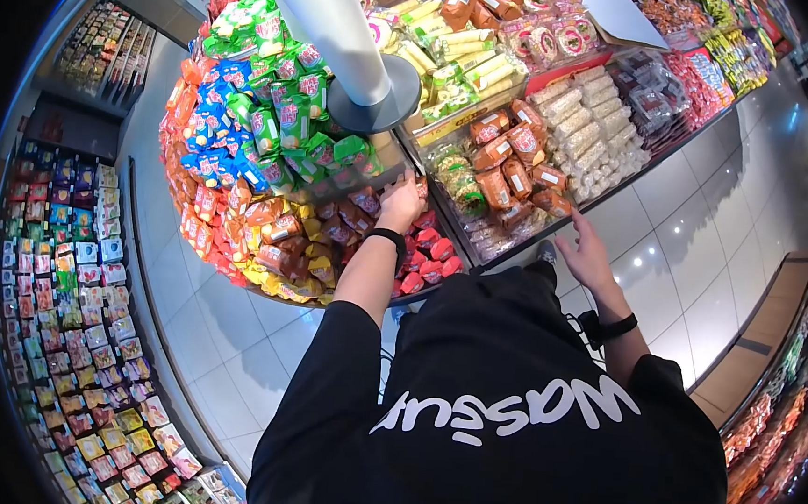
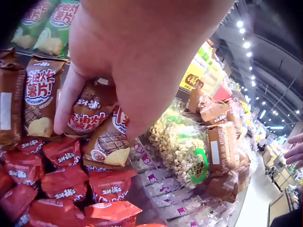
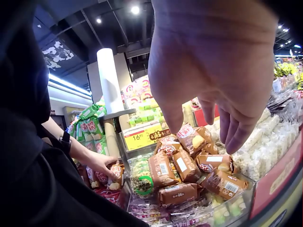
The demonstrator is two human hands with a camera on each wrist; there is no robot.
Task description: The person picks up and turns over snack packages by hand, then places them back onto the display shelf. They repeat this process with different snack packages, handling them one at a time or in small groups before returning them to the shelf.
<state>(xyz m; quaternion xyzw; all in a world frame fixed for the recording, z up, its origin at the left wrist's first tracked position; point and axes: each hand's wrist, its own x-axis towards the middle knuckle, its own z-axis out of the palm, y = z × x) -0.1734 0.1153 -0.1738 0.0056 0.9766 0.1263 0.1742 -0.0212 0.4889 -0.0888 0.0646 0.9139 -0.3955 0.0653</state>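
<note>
In the head view my left hand (image 1: 401, 203) reaches down into the round candy stand, at a row of brown bags beside red packets (image 1: 427, 254). Up close, its thumb and fingers pinch a brown bag of potato chips (image 2: 110, 142), with another brown bag (image 2: 39, 94) standing to the left. Below the fingers lie several red packets (image 2: 64, 184). My right hand (image 1: 588, 257), fingers loosely bent and holding nothing, hovers by the outer edge of the neighbouring bin. Brown bags (image 3: 187, 165) are heaped there, just beneath its fingertips in the right wrist view.
A white roll of plastic bags (image 1: 335, 36) stands upright on a dark round base. Green packs (image 1: 279, 103) pile up behind my left hand. A clear bag of popcorn-like snacks (image 2: 177, 146) and wrapped white bars (image 1: 587, 120) fill nearby bins. A yellow price sign (image 3: 142, 137) faces me.
</note>
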